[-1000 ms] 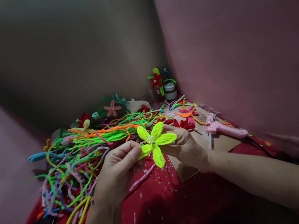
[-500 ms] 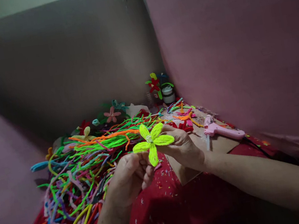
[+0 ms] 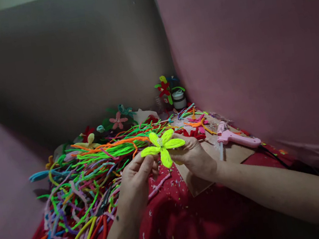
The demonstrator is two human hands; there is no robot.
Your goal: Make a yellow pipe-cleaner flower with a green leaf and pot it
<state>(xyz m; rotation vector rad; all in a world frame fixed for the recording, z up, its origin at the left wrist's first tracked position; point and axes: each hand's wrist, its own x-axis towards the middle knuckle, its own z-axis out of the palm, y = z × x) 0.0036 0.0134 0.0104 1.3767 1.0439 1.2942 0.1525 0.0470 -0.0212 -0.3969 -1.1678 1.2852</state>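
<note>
Your right hand (image 3: 196, 157) is closed on the yellow flower (image 3: 161, 144), thumb and fingers gripping it from behind its right petal. Your left hand (image 3: 135, 176) is half closed, its fingers curled under the left petal; you cannot tell whether they pinch it. The flower is raised over the red cloth (image 3: 170, 227), five fuzzy rounded petals around a pale, rough centre. Just behind and left of it sprawls a tangle of soft, bendy craft stems (image 3: 104, 154). Scissors (image 3: 93, 220) with smooth looped handles lie nearer you to its left, beside your forearm. To its right, a pink plastic glue gun (image 3: 236, 138) rests on a flat brown board (image 3: 238, 155), partly hidden by your hand. Farther behind the flower stands a round lidded pot (image 3: 179, 99).
</note>
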